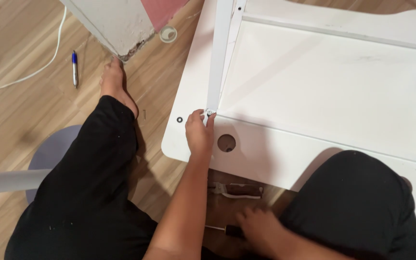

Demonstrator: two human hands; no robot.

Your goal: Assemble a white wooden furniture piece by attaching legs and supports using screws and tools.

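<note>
A white furniture panel (266,154) lies flat on the wooden floor with a white frame on top. My left hand (199,134) rests on the panel and pinches a small metal fastener (210,113) at the lower end of a white rail (217,58). Down by my lap, my right hand (262,232) is blurred, its fingers curled over the black handle of a screwdriver (231,231) lying on the floor. My right knee (357,202) covers the panel's near edge.
A round hole (226,142) and a black washer (179,119) are next to my left hand. A brown and white object (239,191) lies under the panel edge. A pen (74,69), white cable (34,72), small screw (144,114), white cap (168,33) and wall corner (116,24) are to the left.
</note>
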